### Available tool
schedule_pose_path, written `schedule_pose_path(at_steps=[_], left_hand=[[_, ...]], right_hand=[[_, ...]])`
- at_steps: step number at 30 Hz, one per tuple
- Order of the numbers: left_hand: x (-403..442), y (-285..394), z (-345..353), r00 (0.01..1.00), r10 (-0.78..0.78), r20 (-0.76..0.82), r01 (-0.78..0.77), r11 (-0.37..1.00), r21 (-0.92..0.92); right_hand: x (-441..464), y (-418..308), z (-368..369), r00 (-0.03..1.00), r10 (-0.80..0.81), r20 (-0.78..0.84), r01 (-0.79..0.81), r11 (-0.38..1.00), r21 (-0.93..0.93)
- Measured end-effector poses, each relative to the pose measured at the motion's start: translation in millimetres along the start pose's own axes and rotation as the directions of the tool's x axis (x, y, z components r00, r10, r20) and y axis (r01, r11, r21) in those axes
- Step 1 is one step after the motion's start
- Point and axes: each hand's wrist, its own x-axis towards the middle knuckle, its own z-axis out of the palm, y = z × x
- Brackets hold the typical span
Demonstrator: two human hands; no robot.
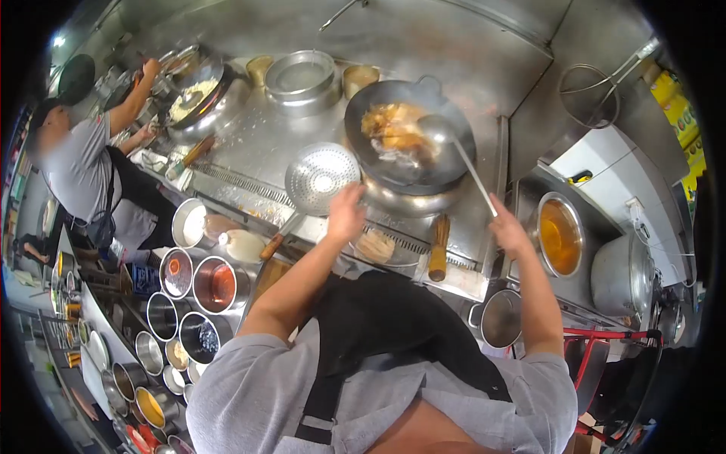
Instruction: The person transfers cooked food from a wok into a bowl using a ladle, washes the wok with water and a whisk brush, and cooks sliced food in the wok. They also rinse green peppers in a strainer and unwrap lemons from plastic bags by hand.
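My right hand (510,228) is closed around the long handle of a ladle (437,130), whose bowl rests in a dark wok (363,160). Browned food (397,130) and light pieces lie in the wok, blurred by steam or liquid. My left hand (346,215) is beside the wok's near left rim, next to a perforated skimmer (321,178). Its fingers point toward the wok, but whether they grip anything is unclear. The skimmer's wooden handle reaches down toward the seasoning pots. A bamboo brush (439,250) lies on the ledge between me and the wok.
Seasoning pots (218,284) crowd my left. A bowl of amber liquid (560,234) and a large pot (622,276) stand at right. A wire strainer (588,94) hangs on the wall. To the left, another person (83,163) works at a second wok (198,102).
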Motion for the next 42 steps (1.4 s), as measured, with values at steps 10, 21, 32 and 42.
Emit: schedule_pose_path(at_steps=[10, 21, 32, 42], left_hand=[[-105, -138, -89, 0.660, -0.712, 0.241, 0.521, 0.665, 0.535], [-163, -161, -55, 0.588, -0.740, 0.326, 0.684, 0.671, 0.286], [-148, -97, -55, 0.313, -0.491, 0.813, 0.798, -0.327, -0.506], [-79, -32, -76, 0.473, -0.619, 0.628, 0.697, -0.173, -0.696]], right_hand=[[70, -43, 47, 0.993, 0.082, -0.086, -0.047, 0.934, 0.355], [49, -40, 59, 0.919, -0.031, 0.393, -0.347, 0.413, 0.842], [-30, 86, 26, 0.991, 0.007, -0.137, -0.069, 0.888, -0.454], [234, -169, 70, 0.972, -0.235, 0.029, 0.170, 0.779, 0.603]])
